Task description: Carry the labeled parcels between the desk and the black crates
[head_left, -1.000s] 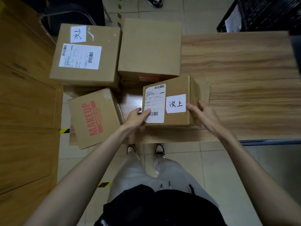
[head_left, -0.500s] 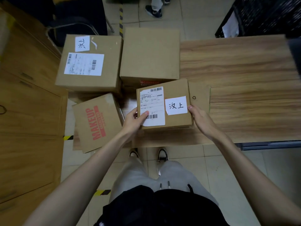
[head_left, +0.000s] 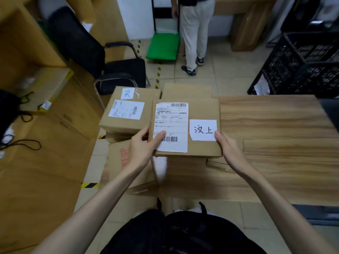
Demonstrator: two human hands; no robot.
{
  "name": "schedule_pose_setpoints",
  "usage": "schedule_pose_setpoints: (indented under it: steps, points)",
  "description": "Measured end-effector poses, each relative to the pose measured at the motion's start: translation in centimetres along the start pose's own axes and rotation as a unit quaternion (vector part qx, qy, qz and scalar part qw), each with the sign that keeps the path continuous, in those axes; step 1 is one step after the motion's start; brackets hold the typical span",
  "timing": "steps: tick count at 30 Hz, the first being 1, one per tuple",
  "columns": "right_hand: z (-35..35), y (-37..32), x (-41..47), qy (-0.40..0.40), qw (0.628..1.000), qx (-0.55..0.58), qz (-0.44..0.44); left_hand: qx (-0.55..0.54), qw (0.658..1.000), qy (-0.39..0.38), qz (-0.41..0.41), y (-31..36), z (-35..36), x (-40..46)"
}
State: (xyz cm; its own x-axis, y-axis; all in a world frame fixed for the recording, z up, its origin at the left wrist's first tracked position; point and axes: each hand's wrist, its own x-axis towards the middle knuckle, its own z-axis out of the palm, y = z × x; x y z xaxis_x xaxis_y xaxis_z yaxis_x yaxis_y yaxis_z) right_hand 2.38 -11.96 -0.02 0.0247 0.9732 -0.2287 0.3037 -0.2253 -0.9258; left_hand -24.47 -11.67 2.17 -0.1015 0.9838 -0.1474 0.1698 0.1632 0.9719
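I hold a small cardboard parcel [head_left: 201, 110] with a shipping label and a white handwritten tag, lifted above the wooden desk [head_left: 275, 140]. My left hand [head_left: 145, 147] grips its left edge, thumb on the shipping label. My right hand [head_left: 229, 151] grips its right edge, thumb by the white tag. A second labeled parcel [head_left: 126, 110] sits at the desk's left end, on another box. A box printed MAKEUP [head_left: 119, 162] lies below it, partly hidden by my left arm. Black crates [head_left: 302, 65] stand stacked at the far right.
A plain brown box [head_left: 185, 90] sits behind the held parcel. A black office chair [head_left: 110, 66] stands behind the boxes. A person in light trousers [head_left: 194, 33] stands by a green trolley [head_left: 163, 46]. Wooden cabinets [head_left: 45, 134] line the left side.
The parcel has risen off the desk in both hands. My head has tilted up, bringing the chair, the standing person and the crates into view.
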Motion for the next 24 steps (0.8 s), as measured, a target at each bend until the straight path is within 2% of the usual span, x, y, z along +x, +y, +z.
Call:
schedule_pose_setpoints:
  steps: [12,24]
  points:
    - [-4.5,-14.0,4.9,0.053,0.979,0.05,-0.19,-0.032,0.983,0.035,0.18,13.9,-0.4,6.1]
    - [-10.9,-23.2,7.6,0.138,0.933,0.093,-0.319,-0.107,0.953,0.022,0.284,24.8,3.6,9.1]
